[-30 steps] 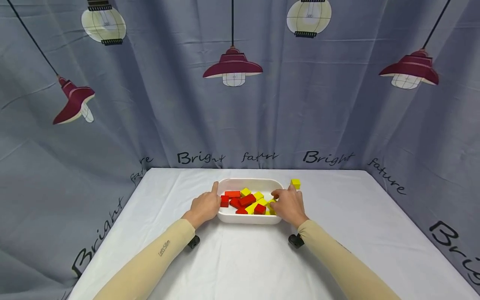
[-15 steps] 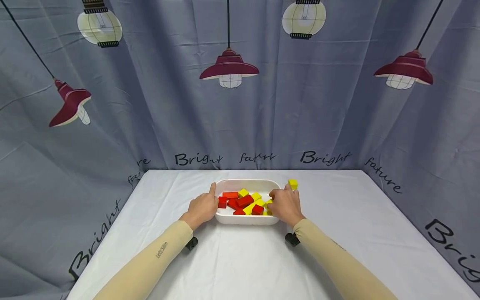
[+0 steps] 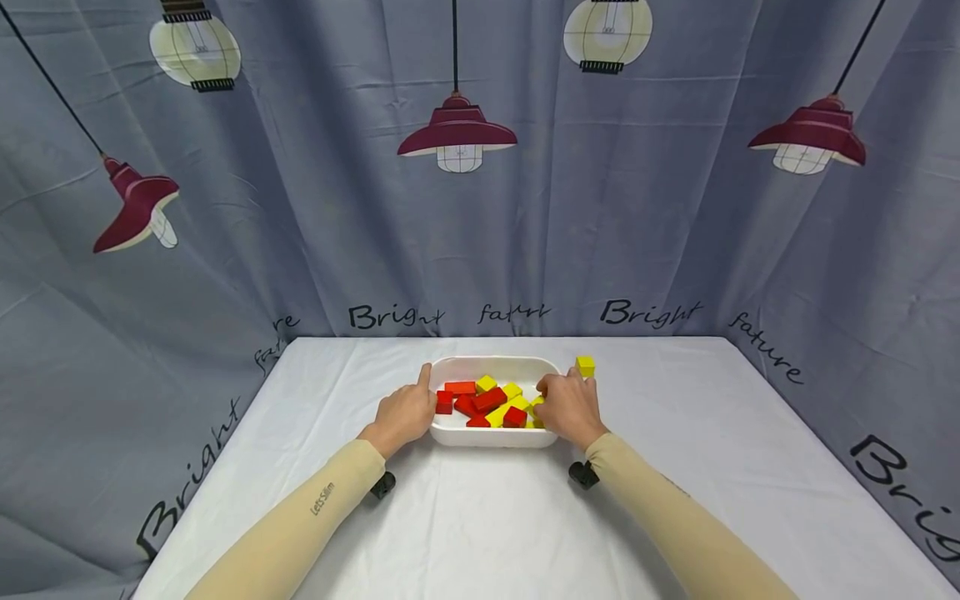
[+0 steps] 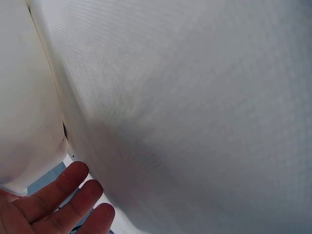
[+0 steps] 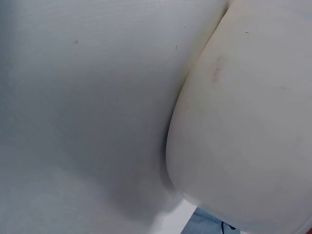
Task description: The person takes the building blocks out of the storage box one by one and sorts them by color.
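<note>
A white oblong tray (image 3: 495, 437) holds loose red blocks (image 3: 489, 400) and yellow blocks (image 3: 486, 383). My left hand (image 3: 405, 414) rests against its left end, index finger stretched along the rim. In the left wrist view three extended fingers (image 4: 63, 192) lie beside the tray wall (image 4: 29, 92). My right hand (image 3: 572, 410) reaches over the right end, bent fingers inside next to a yellow block (image 3: 537, 402); I cannot tell whether they pinch it. The right wrist view shows the tray's outer wall (image 5: 243, 122), with the fingers out of sight.
A single yellow cube (image 3: 585, 365) stands on the white tablecloth (image 3: 480, 517), just beyond my right hand. Behind the table's far edge hangs a grey-blue curtain (image 3: 337, 233) printed with lamps and lettering. Dark wrist cameras (image 3: 582, 475) sit under both wrists.
The head view has shifted slightly, so everything sits a little further left in it than a second ago. Both hands and the blocks keep their places relative to the tray.
</note>
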`<state>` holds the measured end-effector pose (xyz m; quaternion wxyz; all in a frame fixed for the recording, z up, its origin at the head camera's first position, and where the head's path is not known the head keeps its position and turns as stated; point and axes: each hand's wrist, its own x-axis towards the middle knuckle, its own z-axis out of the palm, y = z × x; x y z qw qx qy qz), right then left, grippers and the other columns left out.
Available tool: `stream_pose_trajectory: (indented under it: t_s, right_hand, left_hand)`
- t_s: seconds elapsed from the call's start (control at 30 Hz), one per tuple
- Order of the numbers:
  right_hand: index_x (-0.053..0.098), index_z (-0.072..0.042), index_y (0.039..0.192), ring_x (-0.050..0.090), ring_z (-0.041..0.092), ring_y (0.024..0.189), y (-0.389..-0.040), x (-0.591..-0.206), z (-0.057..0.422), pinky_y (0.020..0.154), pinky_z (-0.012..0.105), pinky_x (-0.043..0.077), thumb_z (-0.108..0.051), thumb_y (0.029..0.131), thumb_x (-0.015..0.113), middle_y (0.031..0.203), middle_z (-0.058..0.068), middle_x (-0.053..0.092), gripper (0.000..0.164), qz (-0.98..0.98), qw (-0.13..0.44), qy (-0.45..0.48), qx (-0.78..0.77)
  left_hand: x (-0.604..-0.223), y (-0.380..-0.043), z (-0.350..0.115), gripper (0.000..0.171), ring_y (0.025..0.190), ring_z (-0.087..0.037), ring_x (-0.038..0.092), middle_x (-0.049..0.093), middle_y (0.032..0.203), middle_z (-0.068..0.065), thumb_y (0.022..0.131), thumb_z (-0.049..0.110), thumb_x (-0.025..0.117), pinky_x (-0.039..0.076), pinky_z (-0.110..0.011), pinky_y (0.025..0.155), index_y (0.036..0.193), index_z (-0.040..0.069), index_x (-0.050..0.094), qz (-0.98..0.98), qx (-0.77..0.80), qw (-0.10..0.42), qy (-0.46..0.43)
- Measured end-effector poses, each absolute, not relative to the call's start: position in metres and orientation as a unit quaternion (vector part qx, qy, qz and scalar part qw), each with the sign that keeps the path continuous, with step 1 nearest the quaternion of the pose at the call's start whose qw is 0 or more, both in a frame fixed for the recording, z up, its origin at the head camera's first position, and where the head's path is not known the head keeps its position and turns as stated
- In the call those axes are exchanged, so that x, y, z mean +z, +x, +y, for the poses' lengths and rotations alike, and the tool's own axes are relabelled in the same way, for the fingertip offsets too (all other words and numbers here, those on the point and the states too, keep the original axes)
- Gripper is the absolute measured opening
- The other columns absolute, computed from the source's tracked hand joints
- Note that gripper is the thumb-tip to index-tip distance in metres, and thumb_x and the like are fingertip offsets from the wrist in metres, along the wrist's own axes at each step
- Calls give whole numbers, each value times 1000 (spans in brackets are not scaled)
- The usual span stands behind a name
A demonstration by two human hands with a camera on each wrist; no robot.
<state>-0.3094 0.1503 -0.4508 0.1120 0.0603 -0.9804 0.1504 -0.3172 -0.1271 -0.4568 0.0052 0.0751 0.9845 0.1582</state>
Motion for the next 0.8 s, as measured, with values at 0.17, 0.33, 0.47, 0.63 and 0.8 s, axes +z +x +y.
stream_pose_trajectory:
  t_s: [0.17, 0.33, 0.47, 0.63, 0.8]
  right_hand:
    - [76, -6, 106, 55, 29, 93, -312, -444, 150, 90, 46, 41, -18, 82, 76, 93, 6, 73, 27, -976, 98, 52, 188]
    - [75, -6, 110, 60, 30, 98, -313, -434, 151, 88, 45, 52, -17, 85, 74, 105, 9, 74, 27, -970, 80, 46, 227]
    - [74, -7, 112, 62, 26, 93, -316, -424, 148, 80, 40, 55, -18, 87, 73, 109, 9, 73, 28, -968, 60, 50, 240]
    - [75, -7, 111, 62, 24, 87, -320, -410, 145, 78, 39, 55, -18, 86, 74, 105, 8, 72, 27, -971, 31, 57, 230]
    - [76, -5, 111, 62, 22, 82, -327, -398, 142, 75, 35, 55, -18, 85, 77, 102, 8, 72, 29, -975, -16, 62, 212]
  left_hand:
    - [-456, -317, -127, 63, 71, -19, 56, 69, 96, -9, 102, 23, 41, 46, -36, 58, 160, 6, 21, 985, 157, 4, 74]
    - [-455, -316, -126, 63, 71, -19, 57, 69, 97, -10, 102, 23, 41, 47, -37, 59, 159, 6, 21, 985, 157, 6, 72]
    - [-455, -317, -126, 63, 71, -20, 57, 69, 96, -10, 102, 23, 41, 48, -38, 59, 159, 7, 21, 985, 157, 6, 70]
    - [-455, -318, -126, 64, 70, -20, 57, 69, 94, -9, 102, 24, 41, 47, -37, 58, 160, 7, 20, 985, 157, 8, 70]
    - [-456, -318, -126, 64, 69, -19, 56, 67, 89, -7, 102, 24, 42, 45, -35, 57, 160, 7, 20, 985, 157, 11, 67]
